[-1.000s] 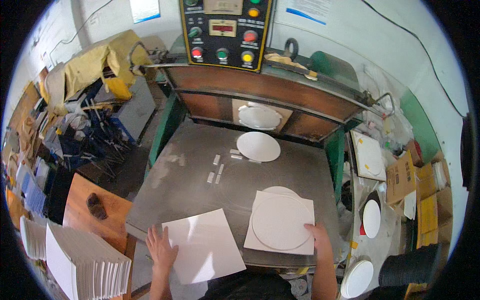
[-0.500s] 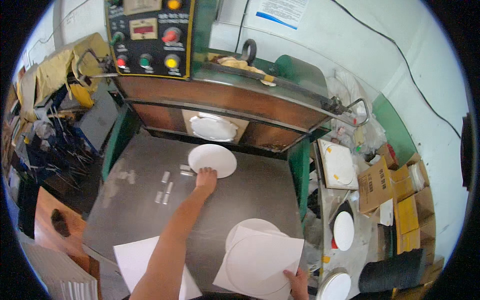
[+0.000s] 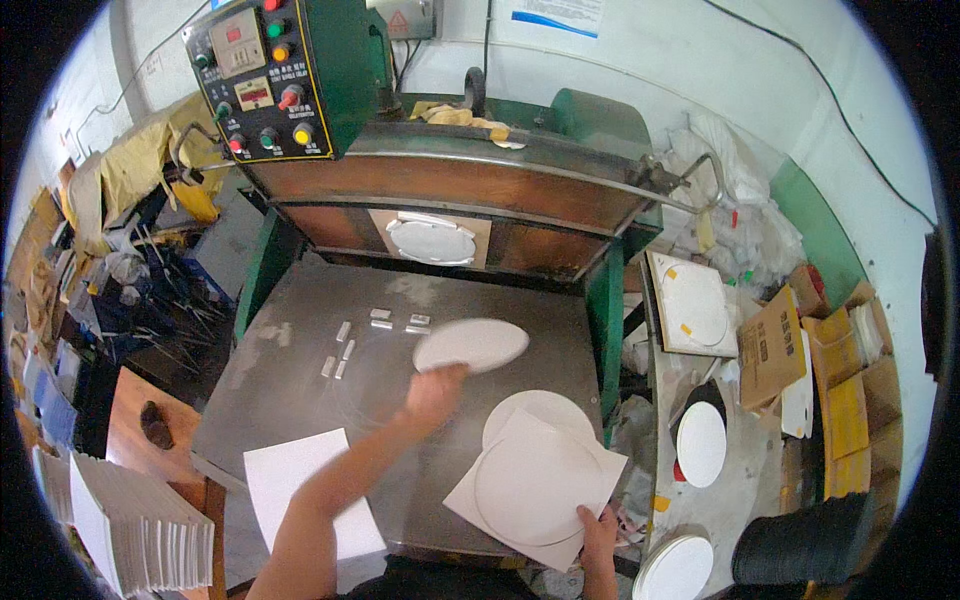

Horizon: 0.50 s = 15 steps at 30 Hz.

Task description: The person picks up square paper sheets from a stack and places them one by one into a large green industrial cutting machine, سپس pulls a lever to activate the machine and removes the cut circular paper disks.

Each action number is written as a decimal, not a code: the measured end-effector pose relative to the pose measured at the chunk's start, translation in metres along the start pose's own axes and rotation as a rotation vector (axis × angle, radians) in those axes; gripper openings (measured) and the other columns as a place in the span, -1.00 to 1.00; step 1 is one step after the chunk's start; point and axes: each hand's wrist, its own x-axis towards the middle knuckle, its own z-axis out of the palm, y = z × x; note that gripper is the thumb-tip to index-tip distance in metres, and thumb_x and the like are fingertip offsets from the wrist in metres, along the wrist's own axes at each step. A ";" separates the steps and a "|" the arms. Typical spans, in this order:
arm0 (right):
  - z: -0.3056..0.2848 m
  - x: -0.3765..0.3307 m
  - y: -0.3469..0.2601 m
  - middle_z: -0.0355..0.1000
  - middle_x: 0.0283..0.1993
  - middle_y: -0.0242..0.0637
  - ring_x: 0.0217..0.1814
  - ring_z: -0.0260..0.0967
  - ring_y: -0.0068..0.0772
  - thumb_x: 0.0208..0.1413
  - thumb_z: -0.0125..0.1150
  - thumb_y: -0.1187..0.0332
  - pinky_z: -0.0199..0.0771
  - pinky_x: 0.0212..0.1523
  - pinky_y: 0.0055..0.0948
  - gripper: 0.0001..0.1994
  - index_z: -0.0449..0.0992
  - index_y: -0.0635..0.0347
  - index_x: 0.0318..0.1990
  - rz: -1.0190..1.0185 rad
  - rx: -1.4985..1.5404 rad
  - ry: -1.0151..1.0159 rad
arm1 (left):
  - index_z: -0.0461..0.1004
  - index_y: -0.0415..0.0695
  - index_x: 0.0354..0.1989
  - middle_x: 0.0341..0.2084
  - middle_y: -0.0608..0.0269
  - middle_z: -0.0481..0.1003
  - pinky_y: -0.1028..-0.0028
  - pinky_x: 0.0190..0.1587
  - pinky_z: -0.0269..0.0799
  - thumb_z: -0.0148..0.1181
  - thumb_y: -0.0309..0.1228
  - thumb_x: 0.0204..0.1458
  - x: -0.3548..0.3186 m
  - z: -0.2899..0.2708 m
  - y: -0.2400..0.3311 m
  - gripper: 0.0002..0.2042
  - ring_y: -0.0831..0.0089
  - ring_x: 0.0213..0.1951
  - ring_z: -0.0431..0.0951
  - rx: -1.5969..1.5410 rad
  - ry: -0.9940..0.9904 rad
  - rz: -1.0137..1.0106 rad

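Observation:
My left hand (image 3: 434,393) grips the near rim of a white pressed paper plate (image 3: 471,344) and holds it tilted above the steel press table (image 3: 300,400). My right hand (image 3: 598,527) rests on the near edge of a square white sheet with a round embossed ring (image 3: 535,486), which lies over a white round disc (image 3: 537,407). A blank white sheet (image 3: 306,490) lies at the table's near left. Behind, the round white mould (image 3: 432,241) sits in the mouth of the green press (image 3: 450,180).
A control panel with coloured buttons (image 3: 265,75) tops the press. A stack of white sheets (image 3: 130,525) stands at lower left. At right are finished plates (image 3: 702,442), (image 3: 677,568), a square sheet (image 3: 692,315), cardboard boxes (image 3: 790,345) and a black roll (image 3: 805,552). Small metal blocks (image 3: 345,340) lie on the table.
My left hand reached from the blank sheet to the plate near the mould and has drawn it back toward me, lifted. The right hand stays on the embossed sheet.

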 end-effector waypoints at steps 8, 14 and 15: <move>-0.006 -0.062 0.031 0.42 0.09 -0.11 0.06 0.41 -0.28 0.19 0.12 0.44 0.41 0.08 -0.33 -0.60 0.31 0.35 0.17 0.063 0.238 0.076 | 0.50 -0.07 -0.02 0.00 0.16 0.49 0.20 0.07 0.43 0.15 -0.50 -0.08 -0.204 -0.027 0.135 -0.63 0.19 0.05 0.48 -0.462 -0.089 0.363; -0.023 -0.123 0.043 0.46 0.02 -0.15 -0.03 0.46 -0.32 0.21 0.13 0.37 0.49 -0.04 -0.34 -0.64 0.36 0.35 0.10 0.082 0.447 0.178 | 0.50 -0.04 -0.01 0.04 0.15 0.47 0.04 0.25 0.20 0.19 -0.48 -0.05 -0.252 -0.029 0.157 -0.64 0.19 0.16 0.39 -0.560 -0.186 0.468; -0.030 -0.130 0.048 0.48 -0.01 -0.16 -0.06 0.46 -0.33 0.20 0.14 0.37 0.49 -0.06 -0.34 -0.65 0.38 0.34 0.09 0.020 0.293 0.165 | 0.51 -0.03 -0.02 0.05 0.16 0.47 0.05 0.24 0.21 0.17 -0.48 -0.03 -0.256 -0.030 0.158 -0.67 0.17 0.15 0.40 -0.630 -0.209 0.494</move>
